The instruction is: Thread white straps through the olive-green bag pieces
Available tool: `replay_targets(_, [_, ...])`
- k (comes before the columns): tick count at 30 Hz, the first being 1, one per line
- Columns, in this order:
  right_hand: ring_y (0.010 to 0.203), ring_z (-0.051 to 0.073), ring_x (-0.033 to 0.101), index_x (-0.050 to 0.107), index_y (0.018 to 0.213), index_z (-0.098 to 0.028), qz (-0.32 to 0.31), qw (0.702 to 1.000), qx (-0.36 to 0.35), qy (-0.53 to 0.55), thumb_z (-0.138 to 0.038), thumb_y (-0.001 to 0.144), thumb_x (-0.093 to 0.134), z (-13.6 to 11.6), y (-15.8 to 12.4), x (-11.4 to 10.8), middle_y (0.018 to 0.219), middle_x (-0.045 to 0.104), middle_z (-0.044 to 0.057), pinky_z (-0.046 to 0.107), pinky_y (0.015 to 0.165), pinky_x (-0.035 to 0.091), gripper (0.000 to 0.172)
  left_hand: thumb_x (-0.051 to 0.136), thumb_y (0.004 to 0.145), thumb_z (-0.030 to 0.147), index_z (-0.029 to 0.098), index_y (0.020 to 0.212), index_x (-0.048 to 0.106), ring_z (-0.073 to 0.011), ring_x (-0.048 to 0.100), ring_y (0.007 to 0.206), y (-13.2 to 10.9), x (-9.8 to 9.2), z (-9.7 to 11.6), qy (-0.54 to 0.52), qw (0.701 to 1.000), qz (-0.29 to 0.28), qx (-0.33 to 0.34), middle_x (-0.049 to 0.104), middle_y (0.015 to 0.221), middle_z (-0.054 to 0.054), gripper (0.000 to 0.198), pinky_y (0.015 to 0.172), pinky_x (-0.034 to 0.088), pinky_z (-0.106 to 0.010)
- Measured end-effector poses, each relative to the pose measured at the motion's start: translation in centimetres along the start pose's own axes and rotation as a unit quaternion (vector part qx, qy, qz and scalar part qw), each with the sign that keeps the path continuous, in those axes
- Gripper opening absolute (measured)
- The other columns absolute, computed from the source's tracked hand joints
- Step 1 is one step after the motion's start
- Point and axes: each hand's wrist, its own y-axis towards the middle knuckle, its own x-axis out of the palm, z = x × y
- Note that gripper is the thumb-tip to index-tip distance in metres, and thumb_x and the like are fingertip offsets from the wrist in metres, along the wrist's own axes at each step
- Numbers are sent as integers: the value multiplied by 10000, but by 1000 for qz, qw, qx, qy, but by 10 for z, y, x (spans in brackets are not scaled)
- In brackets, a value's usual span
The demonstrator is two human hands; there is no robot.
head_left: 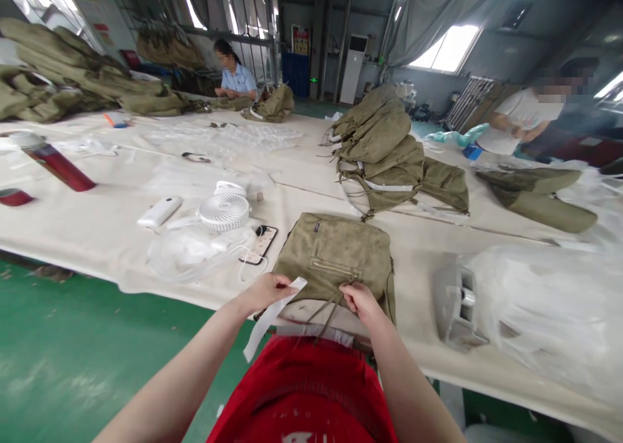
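Note:
An olive-green bag [341, 242] with a front zipper and a small dark label lies flat on the table right before me. Pinched in my left hand [267, 292], at the bag's lower left, is a white paper strip [265, 326] that hangs down over the table edge. My right hand [360, 299] is closed on the thin drawstring cords [332, 310] near the bag's lower edge. Their loose ends trail down towards my red clothing.
More olive bags [384, 144] are stacked beyond, with another heap [73, 73] at far left. A white fan [224, 211], phone [259, 244] and red thermos [61, 164] stand or lie leftward. At right are a tape dispenser [462, 307] and plastic bags [545, 313]. Two people work across the table.

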Motion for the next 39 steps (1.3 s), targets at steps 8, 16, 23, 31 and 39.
replay_targets(8, [573, 68, 553, 680, 768, -162, -147, 938, -4, 313, -283, 623, 805, -16, -34, 1, 790, 678, 18, 192, 549, 434, 227, 557, 707, 596, 150, 729, 649, -114, 409, 601, 3, 7, 1, 36, 997, -65, -6, 511, 624, 24, 456, 543, 289, -222])
replay_targets(16, [599, 95, 610, 690, 776, -185, -41, 924, -54, 377, -322, 648, 804, -27, -35, 14, 822, 709, 34, 212, 554, 501, 220, 567, 718, 581, 144, 720, 641, -99, 378, 561, -7, 11, 1, 23, 987, -157, -4, 455, 575, 33, 443, 512, 258, -212])
replay_targets(23, [583, 82, 599, 683, 766, -193, -42, 912, -68, 403, -308, 676, 788, -26, -31, 15, 818, 704, 23, 207, 561, 500, 180, 596, 705, 581, 147, 690, 601, -93, 345, 567, -8, 10, 1, -6, 985, -175, 4, 416, 590, 43, 435, 521, 256, -216])
replay_targets(31, [684, 117, 613, 670, 737, -213, -22, 924, -90, 372, -357, 637, 801, -18, -27, 12, 848, 689, 18, 259, 645, 514, 219, 548, 728, 638, 157, 671, 570, -99, 325, 560, -11, 3, 3, -52, 977, -205, -13, 400, 580, 39, 485, 518, 227, -228])
replay_targets(39, [686, 113, 605, 666, 737, -211, -16, 922, -90, 377, -346, 637, 800, -16, -27, 12, 870, 686, 21, 260, 656, 502, 215, 566, 723, 630, 159, 643, 543, -92, 268, 553, -9, 7, 0, -59, 972, -227, -11, 341, 573, 45, 479, 515, 201, -237])
